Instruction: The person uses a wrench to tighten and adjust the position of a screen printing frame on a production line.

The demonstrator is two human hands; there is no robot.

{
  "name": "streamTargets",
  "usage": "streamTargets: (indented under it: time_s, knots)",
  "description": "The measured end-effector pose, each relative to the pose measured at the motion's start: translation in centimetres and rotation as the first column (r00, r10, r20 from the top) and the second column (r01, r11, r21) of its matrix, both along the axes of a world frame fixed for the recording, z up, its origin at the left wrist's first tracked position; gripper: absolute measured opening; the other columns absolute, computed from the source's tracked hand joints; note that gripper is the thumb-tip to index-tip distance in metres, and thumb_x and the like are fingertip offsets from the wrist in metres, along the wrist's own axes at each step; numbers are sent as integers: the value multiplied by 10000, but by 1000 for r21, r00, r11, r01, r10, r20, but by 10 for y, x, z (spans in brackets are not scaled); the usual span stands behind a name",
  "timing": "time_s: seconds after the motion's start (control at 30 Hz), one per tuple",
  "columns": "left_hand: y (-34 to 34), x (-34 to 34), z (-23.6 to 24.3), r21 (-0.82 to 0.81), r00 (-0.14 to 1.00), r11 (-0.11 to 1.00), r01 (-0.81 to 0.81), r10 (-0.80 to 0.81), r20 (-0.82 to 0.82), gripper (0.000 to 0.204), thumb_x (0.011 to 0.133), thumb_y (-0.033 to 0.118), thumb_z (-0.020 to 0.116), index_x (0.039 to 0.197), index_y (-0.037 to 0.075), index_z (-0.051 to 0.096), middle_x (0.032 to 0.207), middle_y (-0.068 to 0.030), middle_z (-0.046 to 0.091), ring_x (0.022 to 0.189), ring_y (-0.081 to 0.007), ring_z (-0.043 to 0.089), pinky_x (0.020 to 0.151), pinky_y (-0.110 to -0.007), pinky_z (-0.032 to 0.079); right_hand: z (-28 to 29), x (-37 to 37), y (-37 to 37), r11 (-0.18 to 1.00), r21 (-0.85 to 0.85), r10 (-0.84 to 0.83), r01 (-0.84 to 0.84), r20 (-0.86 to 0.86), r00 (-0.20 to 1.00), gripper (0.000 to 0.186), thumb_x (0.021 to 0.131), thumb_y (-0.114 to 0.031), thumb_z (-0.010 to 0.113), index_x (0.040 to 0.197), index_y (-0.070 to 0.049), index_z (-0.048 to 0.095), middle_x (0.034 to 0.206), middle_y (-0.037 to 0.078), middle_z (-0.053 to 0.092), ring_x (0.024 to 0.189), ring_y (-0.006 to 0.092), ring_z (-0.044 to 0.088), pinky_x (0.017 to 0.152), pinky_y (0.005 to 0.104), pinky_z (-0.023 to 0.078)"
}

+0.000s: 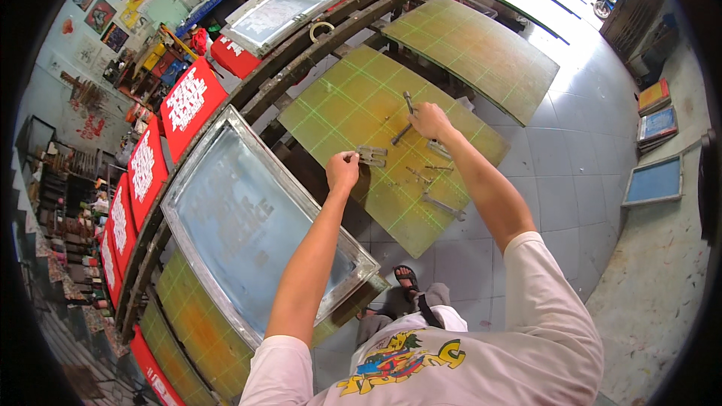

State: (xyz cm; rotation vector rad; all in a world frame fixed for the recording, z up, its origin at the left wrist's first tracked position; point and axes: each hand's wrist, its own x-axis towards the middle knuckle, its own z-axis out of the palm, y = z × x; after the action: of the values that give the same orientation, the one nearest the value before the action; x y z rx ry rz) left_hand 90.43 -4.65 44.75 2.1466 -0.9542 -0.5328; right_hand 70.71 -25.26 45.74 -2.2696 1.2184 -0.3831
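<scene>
My left hand [342, 171] is closed in a pinch on the near end of a grey, forked metal bracket [374, 156], held over the green gridded board [323, 101]. My right hand [430, 120] has its fingers curled round a dark metal wrench [401, 134], which slants across the middle of the same board. Beneath that hand lies another grey metal piece [438, 150], partly covered by the wrist. Several bolts [419, 174] are scattered on the board closer to me. A second wrench [444, 207] rests by the board's right edge.
Left of my left forearm, a metal-framed printing screen [226, 188] lies over another gridded board. Red printed panels [194, 101] line the curved rail [282, 68]. A further board [474, 49] sits beyond. Small framed screens [653, 182] lean at the right wall, across the tiled floor [556, 173].
</scene>
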Motion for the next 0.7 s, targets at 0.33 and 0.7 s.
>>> streamTargets:
  time_s: [0.33, 0.7]
  knots:
    - [239, -24, 69, -239, 908, 887, -394, 335, -253, 284, 982, 221, 680, 1133, -12, 738, 997, -70, 727, 828, -125, 659, 713, -274, 512, 35, -127, 202, 999, -49, 10, -22, -240, 971, 252, 872, -211, 718, 1012, -24, 624, 1167, 161, 588, 1131, 356, 562, 873, 444, 495]
    - [382, -71, 38, -360, 622, 711, -605, 703, 344, 211, 984, 179, 671, 1129, 31, 712, 1145, -87, 641, 1014, -217, 598, 816, -353, 487, 48, -127, 255, 959, 213, 242, -186, -274, 931, 148, 974, -157, 598, 1042, -41, 536, 992, 168, 640, 1010, 343, 625, 852, 452, 486]
